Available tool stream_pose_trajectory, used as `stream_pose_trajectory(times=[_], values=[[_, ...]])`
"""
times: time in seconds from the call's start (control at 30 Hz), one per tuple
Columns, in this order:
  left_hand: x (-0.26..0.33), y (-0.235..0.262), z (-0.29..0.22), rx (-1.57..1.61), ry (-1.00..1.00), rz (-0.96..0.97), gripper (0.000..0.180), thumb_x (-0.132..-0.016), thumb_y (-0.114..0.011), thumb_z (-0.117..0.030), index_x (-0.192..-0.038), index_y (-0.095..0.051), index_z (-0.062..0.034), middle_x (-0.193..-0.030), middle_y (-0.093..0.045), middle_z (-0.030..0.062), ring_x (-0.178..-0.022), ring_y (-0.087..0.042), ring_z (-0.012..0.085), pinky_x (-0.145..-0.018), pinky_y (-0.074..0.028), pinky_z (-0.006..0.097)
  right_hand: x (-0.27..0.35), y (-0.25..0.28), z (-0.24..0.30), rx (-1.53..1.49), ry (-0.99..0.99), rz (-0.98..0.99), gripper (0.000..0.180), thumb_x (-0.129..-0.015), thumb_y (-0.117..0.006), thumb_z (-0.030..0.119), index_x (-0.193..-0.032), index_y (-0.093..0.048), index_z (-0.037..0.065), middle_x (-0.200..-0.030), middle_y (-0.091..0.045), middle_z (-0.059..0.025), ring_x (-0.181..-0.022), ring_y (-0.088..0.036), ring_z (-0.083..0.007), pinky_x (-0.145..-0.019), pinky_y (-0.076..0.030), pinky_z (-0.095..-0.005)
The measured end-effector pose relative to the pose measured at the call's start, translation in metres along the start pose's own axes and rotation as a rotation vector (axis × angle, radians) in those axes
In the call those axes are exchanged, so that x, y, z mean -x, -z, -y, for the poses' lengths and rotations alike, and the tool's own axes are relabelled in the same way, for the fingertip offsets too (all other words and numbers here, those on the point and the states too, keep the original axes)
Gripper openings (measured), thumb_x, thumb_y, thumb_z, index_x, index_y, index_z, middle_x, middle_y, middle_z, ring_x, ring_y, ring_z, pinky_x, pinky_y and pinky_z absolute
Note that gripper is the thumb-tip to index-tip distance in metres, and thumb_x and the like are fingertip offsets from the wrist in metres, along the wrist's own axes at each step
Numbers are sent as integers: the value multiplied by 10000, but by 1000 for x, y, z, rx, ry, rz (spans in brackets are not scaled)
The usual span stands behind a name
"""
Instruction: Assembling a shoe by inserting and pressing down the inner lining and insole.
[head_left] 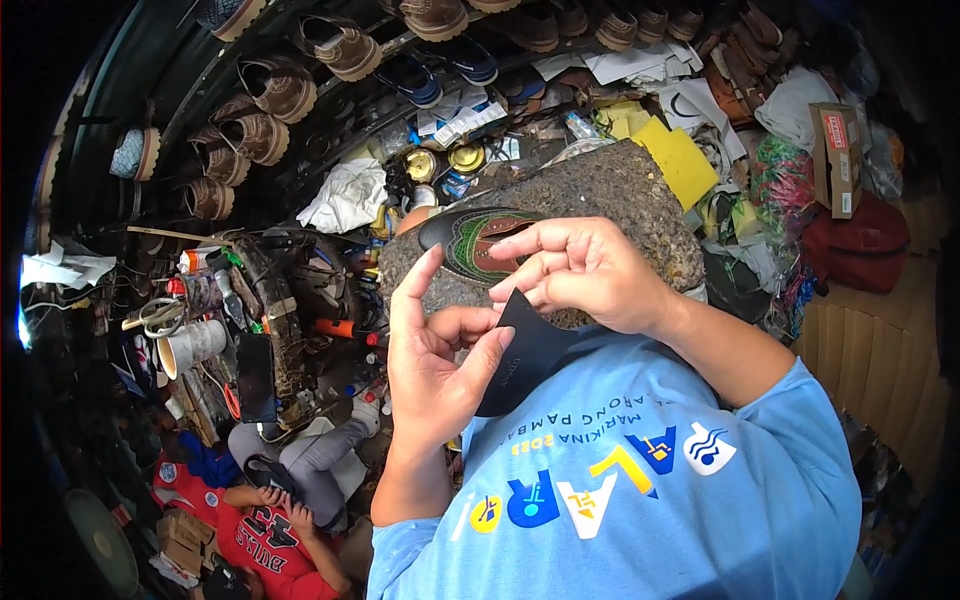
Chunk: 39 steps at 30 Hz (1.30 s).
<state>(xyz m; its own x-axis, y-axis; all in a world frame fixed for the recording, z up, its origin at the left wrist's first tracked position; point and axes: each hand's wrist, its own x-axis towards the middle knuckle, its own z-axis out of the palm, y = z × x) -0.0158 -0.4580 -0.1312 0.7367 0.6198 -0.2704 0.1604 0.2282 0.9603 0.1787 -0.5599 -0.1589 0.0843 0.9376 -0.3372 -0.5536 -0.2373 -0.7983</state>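
My left hand (437, 350) grips a thin black sheet piece (528, 352), probably leather, between thumb and curled fingers, with the index finger raised. The piece has a pointed upper corner and rests close to my blue shirt. At that corner, my right hand (575, 270) has its fingers bent and their tips drawn together in a pinch. Whatever lies between those tips is too small to make out. Just beyond my hands, a black shoe part (465, 240) with green and brown patterned trim lies on a rough stone block (610, 185), partly covered by my right hand.
Brown shoes (275, 88) line racks at the far left and back. Open tins (466, 158), a white plastic bag (345, 195) and yellow sheets (677, 160) surround the block. Tools and a white cup (192, 347) clutter the left. A person in red (270, 535) sits at lower left.
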Motion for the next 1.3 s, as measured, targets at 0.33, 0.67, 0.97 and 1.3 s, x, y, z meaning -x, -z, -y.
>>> stream_pose_trajectory(times=[0.33,0.67,0.97,1.3], values=[[0,2,3,14,-7,-5,882,-890,-686,143,-1594,-177,-7,-1002,-726,139,-930,-714,151,-857,-569,265,-2,-3,-6,64,51,-11,429,-938,-716,12,-1344,-597,-58,-1121,-754,-141,-1067,-727,-175,-859,-577,-271],[2,3,3,35,-14,-14,900,-886,-695,142,-1599,-168,-12,-1000,-725,133,-939,-714,150,-856,-568,261,1,-10,-6,-12,73,-19,552,-902,-720,-28,-1424,-541,-50,-1128,-753,-169,-1057,-728,-173,-873,-579,-259],[3,2,4,48,13,-29,899,-885,-686,154,-1599,-168,-20,-1003,-727,133,-941,-714,147,-837,-570,254,-1,-5,-13,11,61,-4,587,-898,-681,-52,-1460,-512,-42,-1176,-741,-174,-1112,-710,-181,-898,-570,-250],[3,2,7,25,-12,-62,885,-872,-732,127,-1583,-220,8,-980,-735,128,-921,-720,147,-840,-573,264,-4,-11,-10,55,44,-25,535,-913,-673,-49,-1430,-535,-56,-1219,-724,-181,-1118,-709,-191,-940,-557,-287]])
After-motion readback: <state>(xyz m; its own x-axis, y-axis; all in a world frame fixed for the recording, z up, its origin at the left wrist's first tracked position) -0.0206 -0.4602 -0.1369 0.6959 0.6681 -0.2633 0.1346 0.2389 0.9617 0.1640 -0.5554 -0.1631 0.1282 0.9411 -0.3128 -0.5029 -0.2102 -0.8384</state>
